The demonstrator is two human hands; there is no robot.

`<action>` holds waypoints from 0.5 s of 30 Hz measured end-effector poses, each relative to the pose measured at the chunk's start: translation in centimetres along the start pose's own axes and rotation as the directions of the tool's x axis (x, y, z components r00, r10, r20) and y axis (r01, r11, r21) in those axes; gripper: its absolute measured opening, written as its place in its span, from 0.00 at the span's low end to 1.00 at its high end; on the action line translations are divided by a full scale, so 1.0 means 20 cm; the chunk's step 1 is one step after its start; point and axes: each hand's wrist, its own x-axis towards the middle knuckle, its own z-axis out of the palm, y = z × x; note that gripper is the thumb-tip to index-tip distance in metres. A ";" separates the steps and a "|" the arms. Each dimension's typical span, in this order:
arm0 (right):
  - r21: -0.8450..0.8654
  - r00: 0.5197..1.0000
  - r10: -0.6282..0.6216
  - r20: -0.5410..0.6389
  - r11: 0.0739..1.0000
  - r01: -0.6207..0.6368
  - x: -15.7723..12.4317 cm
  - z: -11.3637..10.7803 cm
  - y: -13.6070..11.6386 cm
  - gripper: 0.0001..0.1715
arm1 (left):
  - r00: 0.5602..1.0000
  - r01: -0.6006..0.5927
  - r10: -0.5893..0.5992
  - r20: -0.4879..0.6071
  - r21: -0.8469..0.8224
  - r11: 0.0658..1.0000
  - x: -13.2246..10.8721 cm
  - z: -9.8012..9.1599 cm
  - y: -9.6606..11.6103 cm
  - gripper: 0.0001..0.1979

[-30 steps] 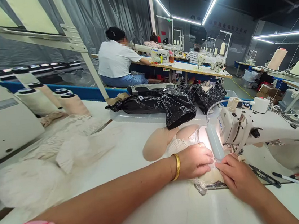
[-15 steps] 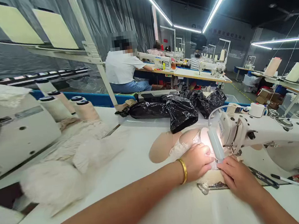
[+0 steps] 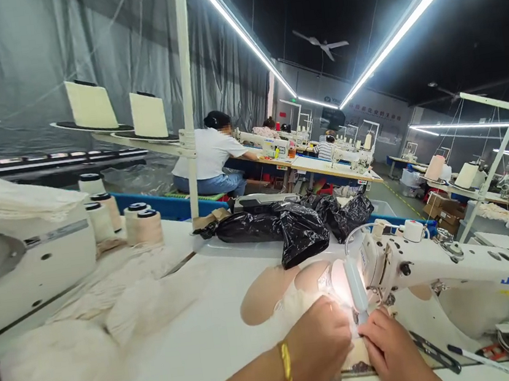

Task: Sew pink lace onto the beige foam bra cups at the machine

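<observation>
The white sewing machine (image 3: 458,264) stands at the right, its small lamp (image 3: 355,283) lit over the needle area. Left of the needle, my left hand (image 3: 321,337) is closed on a pale beige fabric piece with lace and moulded, cup-like parts (image 3: 265,297). Its fingertips are partly lost in the lamp's glare. My right hand (image 3: 391,340) lies just right of the lamp, thumb and fingers pinched together at the near edge of the same fabric. The needle and the exact stitching spot are hidden behind the lamp and hands.
Black plastic bags (image 3: 303,228) lie behind the fabric. Black tweezers (image 3: 434,351) and a pen (image 3: 482,360) rest right of my right hand. Cream fabric pieces (image 3: 67,368) and thread cones (image 3: 147,226) are at the left. A person in white (image 3: 206,153) sits beyond.
The view has tilted upward and levelled, so the table sits lower in the picture. My left hand has curled more tightly on the fabric. The right hand keeps its place beside the lamp.
</observation>
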 end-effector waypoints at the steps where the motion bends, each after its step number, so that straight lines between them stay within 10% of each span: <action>1: -0.005 1.000 -0.020 -0.011 1.000 0.020 0.00 0.02 0.02 0.17 | 0.991 -0.049 0.042 -0.129 -0.051 0.997 0.00 -0.04 0.03 0.08; 6: -0.014 0.995 -0.100 -0.024 0.995 0.100 0.01 0.09 0.11 0.14 | 0.796 0.011 -0.174 -0.579 -0.274 0.962 0.15 -0.27 0.13 0.12; 10: -0.034 0.993 -0.119 -0.019 0.992 0.118 0.01 0.08 0.13 0.16 | 0.750 0.235 -0.483 -0.451 -0.501 0.833 0.34 -0.30 0.11 0.06; 15: -0.016 0.993 -0.094 -0.066 0.996 0.093 0.03 0.05 0.09 0.17 | 0.744 0.342 -0.596 -0.301 -0.594 0.728 0.45 -0.24 0.13 0.08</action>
